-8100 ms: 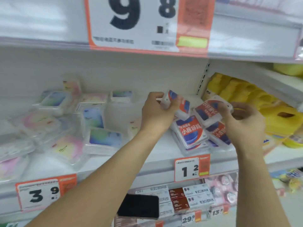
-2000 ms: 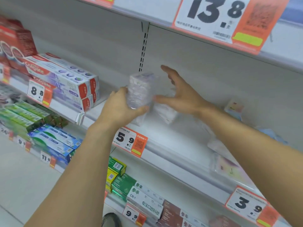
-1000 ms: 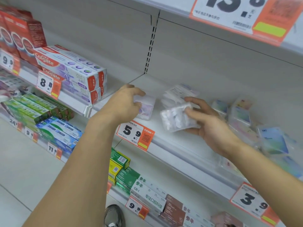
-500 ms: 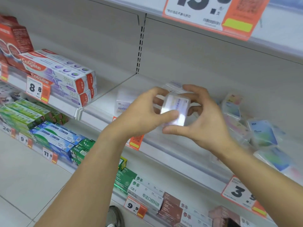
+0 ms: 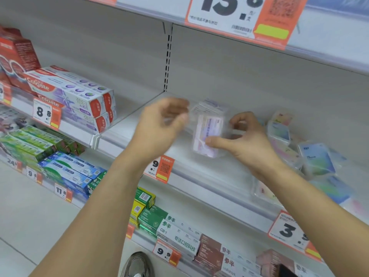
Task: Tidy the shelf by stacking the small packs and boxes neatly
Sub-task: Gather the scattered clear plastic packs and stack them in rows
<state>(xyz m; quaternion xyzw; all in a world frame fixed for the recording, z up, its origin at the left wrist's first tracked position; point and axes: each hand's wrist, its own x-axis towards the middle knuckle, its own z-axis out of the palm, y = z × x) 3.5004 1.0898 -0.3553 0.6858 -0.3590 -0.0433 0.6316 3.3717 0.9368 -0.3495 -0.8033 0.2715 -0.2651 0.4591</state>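
White shelf [image 5: 199, 176]: right hand [image 5: 247, 140] pinches clear pack [image 5: 208, 134]; blurred left hand [image 5: 159, 124] loosely curled, empty.

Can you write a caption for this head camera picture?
Right hand pinches a clear purple pack above the shelf; blurred left hand beside it.

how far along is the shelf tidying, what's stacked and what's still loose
Done: one clear pack sits at the back of the shelf. In hand: the right hand pinches a clear purple-labelled pack in front of it; the left hand, blurred, holds nothing visible. Left: the pastel packs to the right lie jumbled and tilted.
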